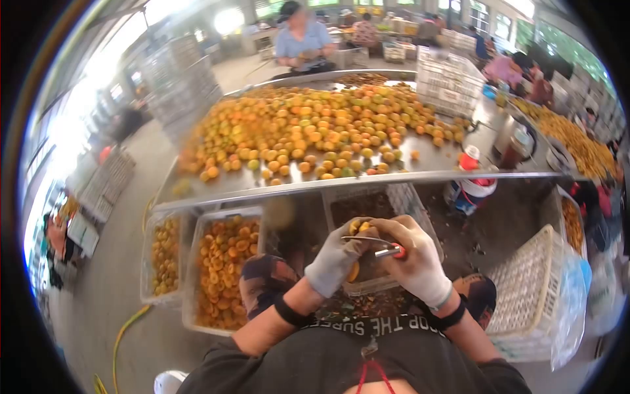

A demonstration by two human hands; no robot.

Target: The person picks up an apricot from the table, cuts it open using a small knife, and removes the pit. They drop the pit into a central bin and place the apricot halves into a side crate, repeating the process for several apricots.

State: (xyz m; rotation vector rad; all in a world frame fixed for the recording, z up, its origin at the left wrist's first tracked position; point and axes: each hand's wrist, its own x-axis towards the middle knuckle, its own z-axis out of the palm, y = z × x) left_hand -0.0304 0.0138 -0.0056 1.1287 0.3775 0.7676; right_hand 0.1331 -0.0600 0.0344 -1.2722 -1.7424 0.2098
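My left hand (333, 258), in a white work glove, is closed round a small yellow-orange apricot (359, 226) in front of my body. In my gloved right hand (415, 257) is a knife with a red handle (398, 251). Its thin curved blade (361, 238) reaches left across the fruit, and the right fingers meet the left ones there. A yellow apricot piece (353, 271) shows just below my hands. Under them stands a plastic crate (430, 226) with dark scraps, partly hidden by my hands.
Many whole apricots (315, 118) cover the metal table (262, 190) ahead. Crates of halved apricots (226, 269) and whole fruit (165, 256) stand left. A white basket (525, 289) leans right. A red-capped bottle (469, 159) is at the table edge; a person (303, 43) sits opposite.
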